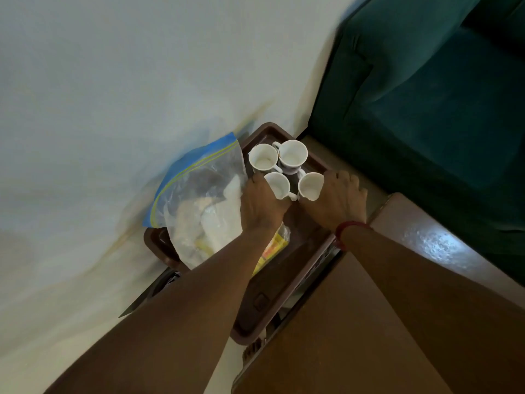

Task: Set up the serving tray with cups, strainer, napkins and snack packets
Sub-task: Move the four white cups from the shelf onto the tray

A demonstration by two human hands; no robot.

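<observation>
Each grip is closed: left hand [264, 207] clasps the near-left cup [277, 184], right hand [342, 199] the near-right cup [310, 185].

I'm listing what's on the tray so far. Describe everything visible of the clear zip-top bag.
The zip-top bag is clear, crinkled plastic with a blue seal strip edged by a yellow-green line. It lies on the left side of the brown tray, its zip end reaching past the rim. White and pale contents show inside, too blurred to name. The left hand touches its right edge.
</observation>
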